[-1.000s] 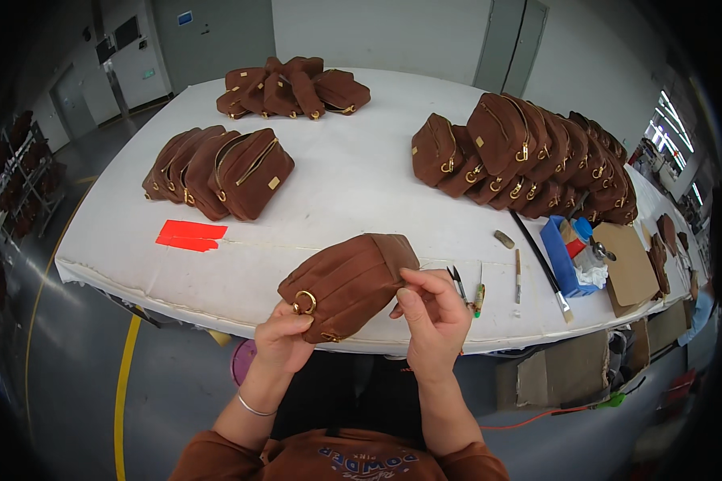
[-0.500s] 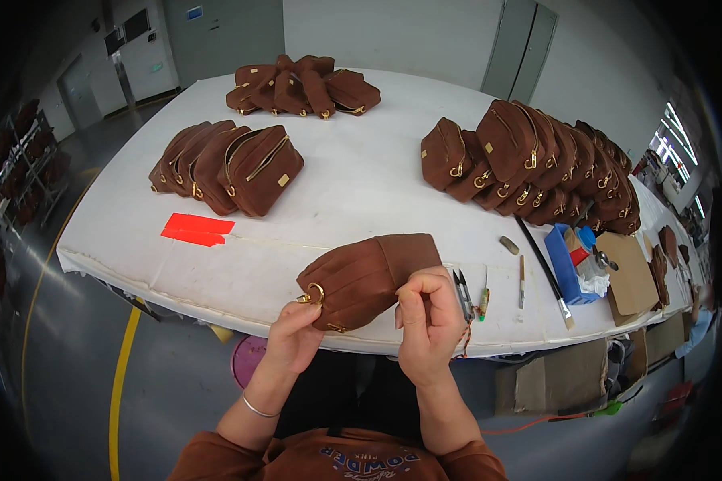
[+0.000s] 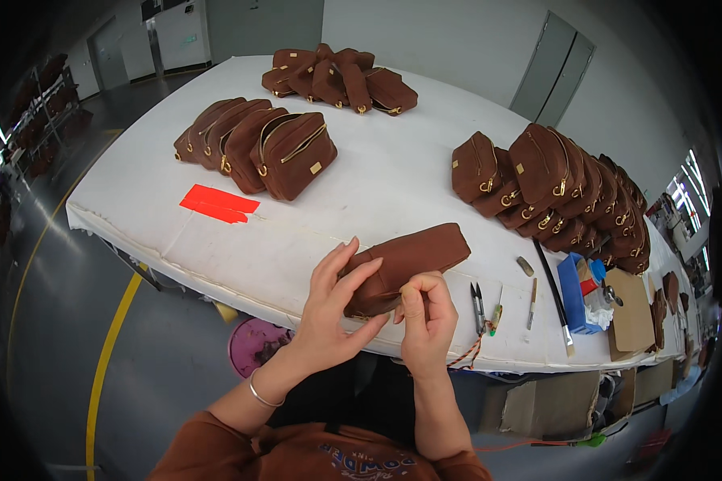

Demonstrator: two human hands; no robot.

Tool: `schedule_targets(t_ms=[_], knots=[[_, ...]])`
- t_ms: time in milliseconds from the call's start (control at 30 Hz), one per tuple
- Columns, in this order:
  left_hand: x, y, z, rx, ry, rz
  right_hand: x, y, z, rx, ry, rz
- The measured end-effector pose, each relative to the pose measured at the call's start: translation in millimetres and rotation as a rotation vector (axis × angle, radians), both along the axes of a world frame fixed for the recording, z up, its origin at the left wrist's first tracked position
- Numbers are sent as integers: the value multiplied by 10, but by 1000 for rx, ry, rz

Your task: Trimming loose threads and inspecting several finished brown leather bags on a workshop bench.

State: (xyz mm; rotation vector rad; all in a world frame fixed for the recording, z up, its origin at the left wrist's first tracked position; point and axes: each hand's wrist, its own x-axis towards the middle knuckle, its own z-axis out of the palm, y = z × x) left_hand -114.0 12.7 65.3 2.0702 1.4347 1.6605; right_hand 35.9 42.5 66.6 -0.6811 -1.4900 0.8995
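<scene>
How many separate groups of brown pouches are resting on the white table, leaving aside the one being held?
3: a row at left, a pile at the far edge, a long row at right. Pouches within each overlap, so some may be hidden.

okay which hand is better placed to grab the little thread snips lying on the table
Right, probably. The right hand pinches the near end of the brown bag just beside the snips, while the left hand steadies the bag from the far side.

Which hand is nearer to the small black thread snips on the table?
Right. The right hand is just beside the thread snips, on their left; the left hand is farther left, behind the brown bag.
</scene>
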Motion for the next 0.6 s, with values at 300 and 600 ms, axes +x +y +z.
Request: schedule_targets(t_ms=[300,600], knots=[[8,248,-109,150,-59,-15,109,-123,-190,-178,73,3],[-49,207,-209,128,-137,20,728,215,-377,142,-690,-550]])
